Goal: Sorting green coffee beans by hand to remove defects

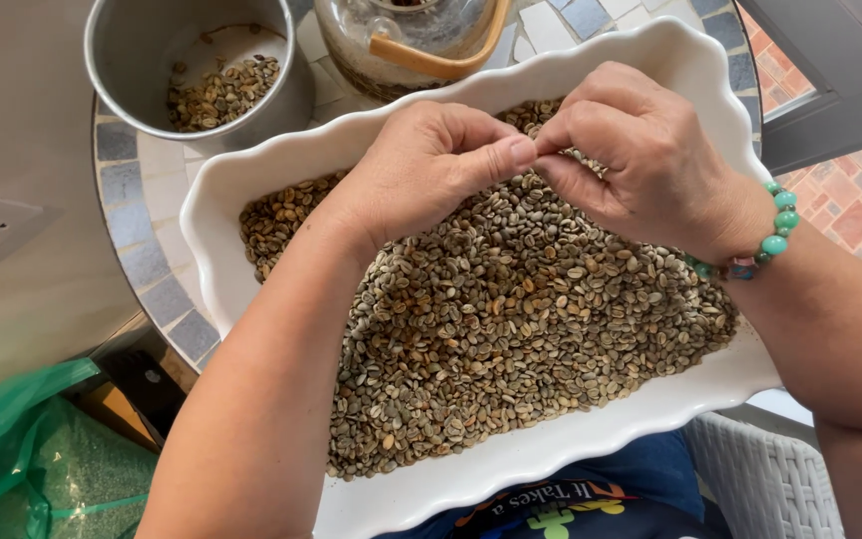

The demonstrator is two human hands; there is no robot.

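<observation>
Both hands meet over the far end of a white scalloped dish (641,419) heaped with pale, unroasted coffee beans (511,319). The left hand (431,165) is curled, its thumb pressed toward the fingertips, and the right hand (641,150), with a green bead bracelet (776,222) at the wrist, is pinched against it; the fingers of the two hands touch tip to tip just above the heap, closed as if on a single bean, though the bean itself is hidden between them and I cannot tell for sure that one is held. The dish rests on a round tiled worktop (142,230) and juts over its near edge toward the person's lap. Behind it, to the left, stands a metal pot (132,60) with a small layer of darker beans at its bottom, and beside that a glass teapot (421,40) with a wooden handle. A green plastic bag (22,449) lies low at the left. The beans look small, hard, light and smooth, likely to roll and slip, so one is best taken between thumb tip and forefinger tip; the dish looks heavy and breakable.
</observation>
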